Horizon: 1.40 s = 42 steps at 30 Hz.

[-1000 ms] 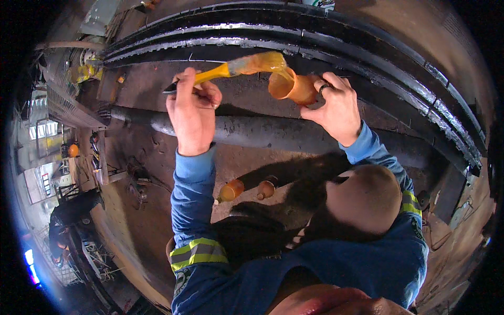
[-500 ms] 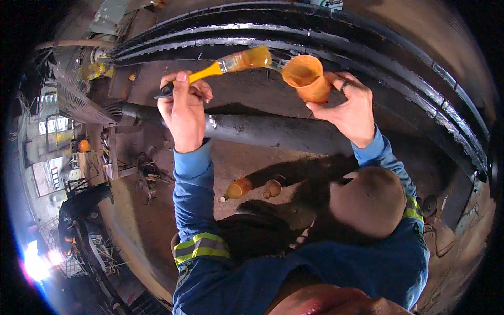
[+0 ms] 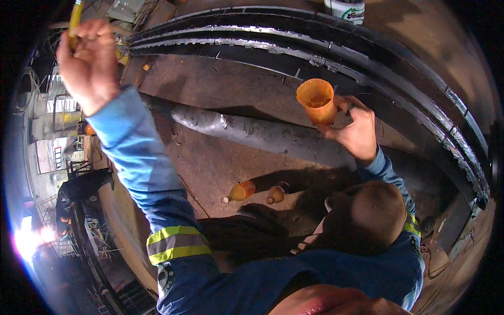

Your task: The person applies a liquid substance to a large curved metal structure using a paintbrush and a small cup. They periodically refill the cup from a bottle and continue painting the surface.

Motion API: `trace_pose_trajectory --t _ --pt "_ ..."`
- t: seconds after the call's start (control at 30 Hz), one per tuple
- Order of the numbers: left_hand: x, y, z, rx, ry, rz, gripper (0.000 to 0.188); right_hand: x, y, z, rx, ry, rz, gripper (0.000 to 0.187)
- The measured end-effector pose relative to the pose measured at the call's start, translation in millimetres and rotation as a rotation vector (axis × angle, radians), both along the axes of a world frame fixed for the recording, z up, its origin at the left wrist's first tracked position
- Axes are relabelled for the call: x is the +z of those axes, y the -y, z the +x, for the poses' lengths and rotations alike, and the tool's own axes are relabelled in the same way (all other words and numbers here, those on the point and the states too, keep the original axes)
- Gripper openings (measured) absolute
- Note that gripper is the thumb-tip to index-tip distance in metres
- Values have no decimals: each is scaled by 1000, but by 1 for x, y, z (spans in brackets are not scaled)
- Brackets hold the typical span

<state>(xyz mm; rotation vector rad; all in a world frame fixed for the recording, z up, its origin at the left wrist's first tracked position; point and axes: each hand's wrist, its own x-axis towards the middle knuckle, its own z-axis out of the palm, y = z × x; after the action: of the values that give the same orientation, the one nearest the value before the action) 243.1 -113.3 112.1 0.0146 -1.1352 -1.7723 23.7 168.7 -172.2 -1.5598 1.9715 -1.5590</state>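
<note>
My left hand (image 3: pixel 90 62) is raised to the upper left, closed around the yellow handle of a paintbrush (image 3: pixel 75 21); the bristles are out of view. My right hand (image 3: pixel 358 130) holds an orange cup (image 3: pixel 316 100) with orange paint inside, upright, over the curved black steel beams (image 3: pixel 336 58). A grey pipe (image 3: pixel 252 134) lies on the rusty floor below both hands. Both forearms wear blue sleeves, the left with a yellow reflective band.
Two orange bottles (image 3: pixel 240 191) (image 3: pixel 276 193) lie on the rusty steel floor (image 3: pixel 215 163) near my knee. A white paint bucket (image 3: pixel 348 9) stands at the top edge. At the left are a workshop drop, railings and a bright welding glare (image 3: pixel 25 242).
My left hand has swung the brush away from the cup, up and to the left. The right hand with the cup has shifted right and slightly lower.
</note>
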Motion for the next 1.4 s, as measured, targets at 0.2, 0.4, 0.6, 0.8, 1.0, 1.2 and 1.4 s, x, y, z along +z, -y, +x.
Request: trace_pose_trajectory --t 0.2,0.4,0.6,0.8,1.0,1.2,1.4 --pt "14 10 -18 -103 64 -47 11 -6 -3 -6 18 37 47 53" --pt "-145 11 -57 188 462 130 19 -15 -7 -5 21 8 18 50" --pt "-205 51 -110 229 1170 -53 30 -22 -13 -12 57 65 -15 49" --pt "-165 82 -138 505 1456 -730 41 -35 -13 -13 60 165 -34 49" --pt "-184 48 -146 415 1504 -1375 33 -35 -17 -21 50 219 45 51" --pt "-173 27 -189 71 1240 -787 30 -34 -22 -29 61 223 49 53" --pt "-176 69 -160 515 1629 -1106 32 -32 -24 -34 98 247 58 54"
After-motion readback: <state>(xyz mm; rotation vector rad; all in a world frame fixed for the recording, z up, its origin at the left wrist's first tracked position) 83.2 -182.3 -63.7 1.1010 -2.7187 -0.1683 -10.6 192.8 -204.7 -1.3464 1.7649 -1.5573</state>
